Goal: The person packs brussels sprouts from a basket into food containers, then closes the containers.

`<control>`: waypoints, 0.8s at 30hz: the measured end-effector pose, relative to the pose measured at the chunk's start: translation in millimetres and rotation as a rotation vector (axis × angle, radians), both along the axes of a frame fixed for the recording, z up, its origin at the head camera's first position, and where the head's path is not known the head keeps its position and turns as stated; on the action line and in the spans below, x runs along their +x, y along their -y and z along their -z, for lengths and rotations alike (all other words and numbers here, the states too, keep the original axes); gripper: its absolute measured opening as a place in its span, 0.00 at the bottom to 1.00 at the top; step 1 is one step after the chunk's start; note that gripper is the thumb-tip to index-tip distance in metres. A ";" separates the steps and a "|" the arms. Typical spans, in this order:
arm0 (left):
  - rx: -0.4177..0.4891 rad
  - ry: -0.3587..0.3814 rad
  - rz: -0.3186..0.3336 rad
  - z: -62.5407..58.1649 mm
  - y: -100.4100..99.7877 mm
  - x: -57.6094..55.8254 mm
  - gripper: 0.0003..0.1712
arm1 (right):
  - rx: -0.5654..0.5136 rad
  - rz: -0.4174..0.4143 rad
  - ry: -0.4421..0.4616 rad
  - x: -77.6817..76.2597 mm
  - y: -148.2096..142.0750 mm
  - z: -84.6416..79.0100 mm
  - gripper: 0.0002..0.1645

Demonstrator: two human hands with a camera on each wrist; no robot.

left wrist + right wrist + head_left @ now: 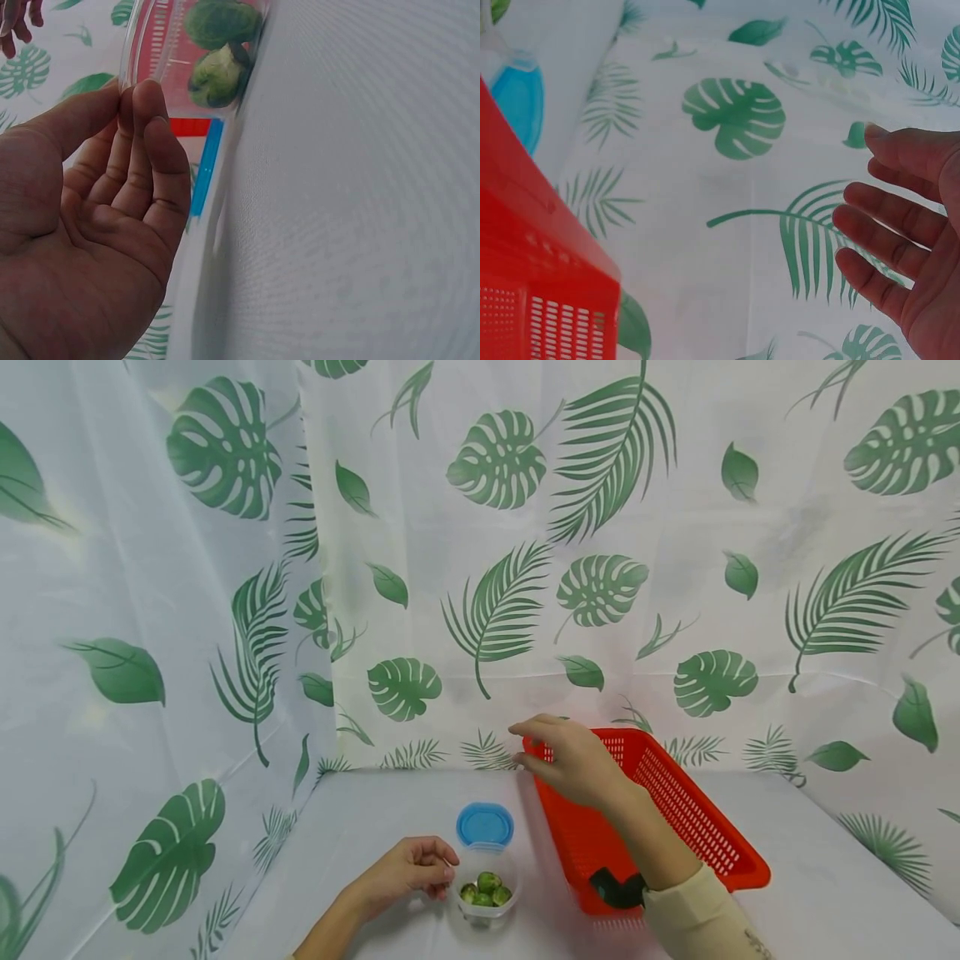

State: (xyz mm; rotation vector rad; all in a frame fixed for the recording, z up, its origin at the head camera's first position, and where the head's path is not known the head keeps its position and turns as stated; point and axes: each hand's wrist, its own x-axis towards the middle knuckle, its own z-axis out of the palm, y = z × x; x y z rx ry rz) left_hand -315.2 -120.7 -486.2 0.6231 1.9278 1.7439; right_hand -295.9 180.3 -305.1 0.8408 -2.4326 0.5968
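A small clear plastic container (483, 914) stands on the table with several Brussels sprouts (487, 883) inside. Its blue-rimmed lid (484, 825) lies flipped back behind it. At the container's left side is my left hand (416, 867); in the left wrist view the thumb and fingertips pinch the rim, with sprouts (217, 75) showing through the wall. My right hand (570, 760) is raised above the far left part of a red basket (558, 827). Its fingers are spread and hold nothing, as the right wrist view also shows.
The red basket, with slotted sides, stands right of the container. A dark object (617, 888) shows at its near end, partly hidden by the right sleeve (701, 914). Leaf-printed white curtains (525, 635) rise behind and to the left of the white table (405, 802).
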 end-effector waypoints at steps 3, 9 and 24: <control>0.000 0.002 0.001 0.3 -0.2 0.1 0.20 | -0.014 0.004 0.027 -3.0 -5.2 -1.8 0.25; -0.001 0.004 0.000 0.1 -0.1 0.6 0.20 | -0.033 0.021 0.052 -9.5 -15.6 -3.7 0.27; 0.011 0.010 0.010 -0.4 0.2 -0.3 0.17 | -0.075 0.048 0.093 -30.7 -39.2 0.5 0.24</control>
